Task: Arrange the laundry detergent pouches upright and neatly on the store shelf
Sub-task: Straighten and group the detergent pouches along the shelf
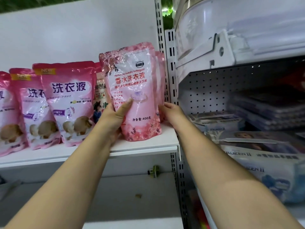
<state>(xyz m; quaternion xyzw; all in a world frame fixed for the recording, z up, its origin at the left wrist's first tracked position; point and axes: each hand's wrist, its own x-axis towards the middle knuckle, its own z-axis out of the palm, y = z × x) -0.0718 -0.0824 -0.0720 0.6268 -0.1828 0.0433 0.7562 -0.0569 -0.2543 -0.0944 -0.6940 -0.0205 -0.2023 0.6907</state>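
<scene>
On the shelf (145, 144), both hands grip the upright pouch (132, 90), top up

I'm looking at a shop aisle. A white shelf (145, 146) hangs on a slotted metal upright (160, 38), the sort used for retail display, and pink detergent pouches (71, 103) of one brand stand in a row along it with printed labels facing out. The next bay has a perforated back panel (206, 90) and stacked boxed goods (264, 156) marked Frozen II.
</scene>
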